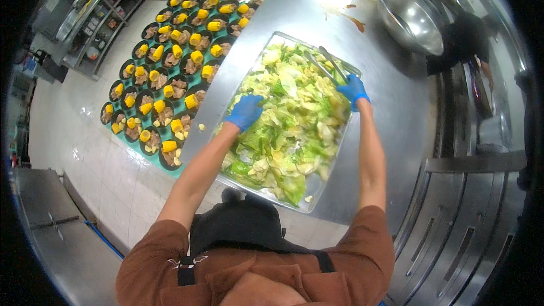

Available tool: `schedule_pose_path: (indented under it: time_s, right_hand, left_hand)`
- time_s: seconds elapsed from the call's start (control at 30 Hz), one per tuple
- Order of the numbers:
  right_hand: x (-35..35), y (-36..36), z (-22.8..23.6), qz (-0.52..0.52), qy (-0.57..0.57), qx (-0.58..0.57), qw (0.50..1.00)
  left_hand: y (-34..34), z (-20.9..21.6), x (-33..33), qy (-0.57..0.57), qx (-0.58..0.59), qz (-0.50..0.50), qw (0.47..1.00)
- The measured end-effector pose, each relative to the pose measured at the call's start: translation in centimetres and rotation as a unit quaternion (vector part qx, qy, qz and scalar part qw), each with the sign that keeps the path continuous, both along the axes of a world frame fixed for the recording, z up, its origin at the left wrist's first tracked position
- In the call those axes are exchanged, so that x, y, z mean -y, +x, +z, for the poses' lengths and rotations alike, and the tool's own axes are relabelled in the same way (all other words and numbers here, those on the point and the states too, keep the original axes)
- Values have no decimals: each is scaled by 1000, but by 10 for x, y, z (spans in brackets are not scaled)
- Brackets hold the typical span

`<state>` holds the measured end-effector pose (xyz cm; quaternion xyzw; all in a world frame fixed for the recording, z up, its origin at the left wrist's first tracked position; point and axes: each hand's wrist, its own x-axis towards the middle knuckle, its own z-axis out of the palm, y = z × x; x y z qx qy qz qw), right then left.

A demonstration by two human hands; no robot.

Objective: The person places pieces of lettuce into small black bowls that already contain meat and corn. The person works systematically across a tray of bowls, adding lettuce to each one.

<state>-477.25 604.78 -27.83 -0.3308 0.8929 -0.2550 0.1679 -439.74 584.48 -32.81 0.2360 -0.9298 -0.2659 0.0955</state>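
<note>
1. A big metal tray point(334, 178) sits on the shiny steel bench point(317, 17). It is piled high with cooked green cabbage point(289, 124).
2. The left hand point(245, 111), in a blue glove, lies on the cabbage near the tray's left edge. Its fingers curl down into the leaves, so it is closed loosely on some cabbage.
3. The right hand point(352, 89), also in a blue glove, is at the tray's far right side. It is closed around metal tongs point(328, 63), which lie across the far end of the cabbage.
4. To the left, lower than the bench, many black bowls point(170, 68) stand in rows on a green surface. They hold yellow corn pieces and brown food.
5. A big metal bowl point(411, 20) sits on the far right of the bench, well apart from the tray.
</note>
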Motion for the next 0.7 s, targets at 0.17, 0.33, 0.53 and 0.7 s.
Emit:
schedule_pose_path:
  time_s: [0.17, 0.33, 0.53, 0.7]
  right_hand:
    - [11, 28, 19, -4, -27, 2, 1000]
    - [26, 55, 27, 13, -47, 199, 979]
    - [15, 86, 53, -18, -196, 410, 891]
    - [2, 108, 67, -32, -254, 459, 851]
  left_hand:
    - [9, 21, -10, 26, -72, 33, 997]
    - [23, 31, -12, 39, -86, 51, 994]
    - [25, 37, -14, 40, -150, 29, 988]
    - [20, 48, -26, 43, -144, 14, 989]
